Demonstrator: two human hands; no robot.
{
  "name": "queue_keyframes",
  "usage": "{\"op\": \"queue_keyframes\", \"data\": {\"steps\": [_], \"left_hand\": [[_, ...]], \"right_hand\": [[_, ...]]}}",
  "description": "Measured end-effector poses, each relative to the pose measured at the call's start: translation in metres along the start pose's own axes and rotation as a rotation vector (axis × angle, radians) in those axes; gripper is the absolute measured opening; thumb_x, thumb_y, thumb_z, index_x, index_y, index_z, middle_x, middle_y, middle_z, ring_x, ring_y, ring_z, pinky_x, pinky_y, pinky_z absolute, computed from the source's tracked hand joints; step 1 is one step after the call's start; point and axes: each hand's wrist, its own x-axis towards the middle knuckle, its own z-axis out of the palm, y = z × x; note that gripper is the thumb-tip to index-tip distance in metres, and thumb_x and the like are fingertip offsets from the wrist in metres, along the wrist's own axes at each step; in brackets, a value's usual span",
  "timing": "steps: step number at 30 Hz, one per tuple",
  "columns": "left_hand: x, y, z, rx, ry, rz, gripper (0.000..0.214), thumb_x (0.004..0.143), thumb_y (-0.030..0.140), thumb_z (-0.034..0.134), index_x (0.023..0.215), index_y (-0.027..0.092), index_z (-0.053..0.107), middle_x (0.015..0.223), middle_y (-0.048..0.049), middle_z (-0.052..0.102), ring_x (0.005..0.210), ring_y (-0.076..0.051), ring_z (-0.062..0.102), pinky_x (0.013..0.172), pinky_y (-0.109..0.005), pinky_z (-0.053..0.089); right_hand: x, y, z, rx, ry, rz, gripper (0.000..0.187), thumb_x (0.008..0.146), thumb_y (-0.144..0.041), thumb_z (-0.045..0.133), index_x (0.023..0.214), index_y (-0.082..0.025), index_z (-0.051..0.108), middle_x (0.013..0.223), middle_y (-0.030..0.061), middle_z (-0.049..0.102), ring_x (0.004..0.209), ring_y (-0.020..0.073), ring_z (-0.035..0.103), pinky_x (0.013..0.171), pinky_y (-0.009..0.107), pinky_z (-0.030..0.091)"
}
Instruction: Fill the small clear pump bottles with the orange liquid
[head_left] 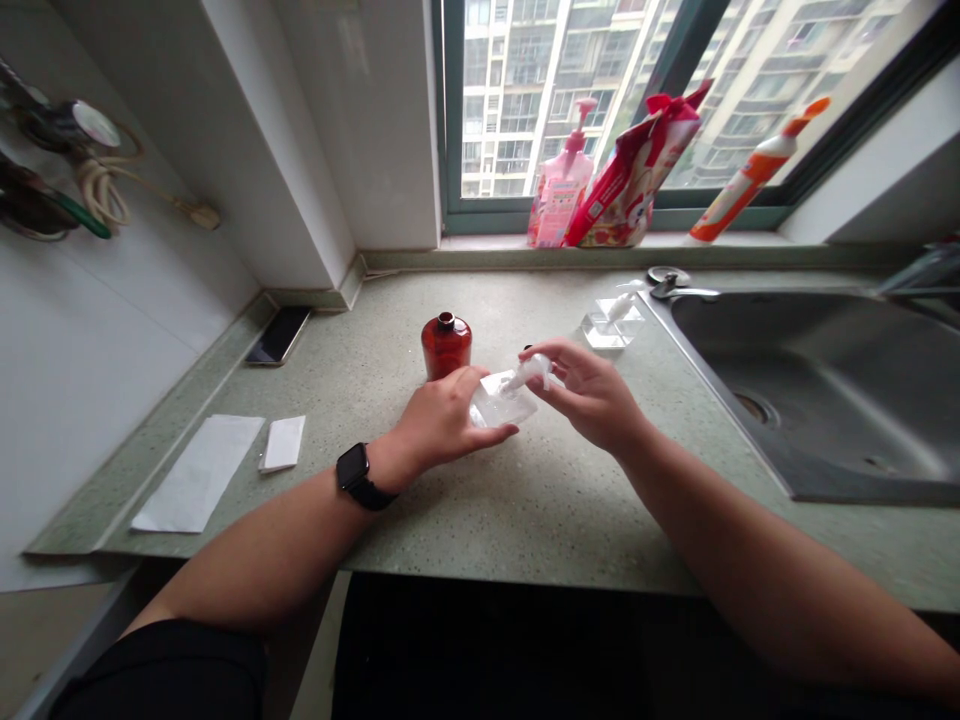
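My left hand [442, 420], with a black watch on its wrist, is wrapped round a small clear plastic bottle [501, 403] lying tilted just above the speckled green counter [480, 510]. My right hand [589, 392] pinches the white pump cap [529, 373] at the bottle's top. Just behind my left hand stands a dark red bottle [445, 345], upright and uncapped. A second clear square bottle with a white pump [615, 322] sits beyond my right hand, near the sink.
A steel sink [817, 390] fills the right side. On the window sill stand a pink pump bottle [559, 190], a red refill pouch [634, 180] and an orange-and-white bottle [750, 180]. A phone [279, 335] and two white papers [202, 470] lie at the left.
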Motion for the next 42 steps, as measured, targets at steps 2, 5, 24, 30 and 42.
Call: {"op": "queue_keyframes", "data": {"steps": [2, 5, 24, 30, 42], "left_hand": [[0.000, 0.000, -0.001, 0.010, 0.002, -0.003, 0.075, 0.091, 0.070, 0.081, 0.142, 0.018, 0.062, 0.132, -0.0131, 0.078, 0.111, -0.032, 0.079, 0.093, -0.043, 0.063], [0.000, 0.000, -0.002, 0.016, 0.005, -0.004, 0.075, 0.091, 0.069, 0.081, 0.142, 0.018, 0.062, 0.132, -0.0135, 0.078, 0.111, -0.032, 0.079, 0.093, -0.042, 0.063], [0.000, 0.000, -0.001, 0.063, 0.011, 0.006, 0.075, 0.092, 0.069, 0.080, 0.143, 0.018, 0.062, 0.132, -0.0131, 0.078, 0.112, -0.032, 0.079, 0.092, -0.042, 0.064], [0.000, 0.000, -0.001, 0.065, 0.018, 0.007, 0.075, 0.092, 0.070, 0.080, 0.142, 0.018, 0.062, 0.133, -0.0125, 0.078, 0.112, -0.032, 0.079, 0.091, -0.042, 0.064], [0.001, 0.000, -0.001, 0.069, 0.007, -0.013, 0.077, 0.090, 0.071, 0.081, 0.143, 0.017, 0.062, 0.133, -0.0125, 0.079, 0.111, -0.033, 0.080, 0.091, -0.044, 0.065]], "right_hand": [[0.001, 0.000, -0.001, 0.081, 0.031, 0.043, 0.037, 0.093, -0.058, 0.081, 0.115, -0.029, 0.074, 0.117, 0.0057, 0.079, 0.108, 0.0249, 0.075, 0.104, 0.048, 0.062], [0.001, 0.000, -0.003, 0.110, 0.071, 0.065, 0.038, 0.091, -0.059, 0.083, 0.114, -0.029, 0.075, 0.113, 0.0045, 0.079, 0.102, 0.0230, 0.075, 0.098, 0.045, 0.063], [0.004, 0.000, -0.008, 0.251, 0.129, 0.095, 0.028, 0.083, -0.045, 0.094, 0.104, -0.030, 0.083, 0.107, 0.0013, 0.082, 0.093, 0.0174, 0.073, 0.086, 0.036, 0.061], [0.006, 0.002, -0.008, 0.323, 0.128, 0.166, 0.034, 0.078, -0.048, 0.098, 0.103, -0.030, 0.085, 0.104, 0.0016, 0.081, 0.090, 0.0174, 0.070, 0.081, 0.035, 0.060], [0.006, 0.000, -0.013, 0.338, 0.143, 0.160, 0.033, 0.076, -0.048, 0.100, 0.103, -0.032, 0.088, 0.099, 0.0010, 0.081, 0.086, 0.0160, 0.068, 0.078, 0.033, 0.057]]}}
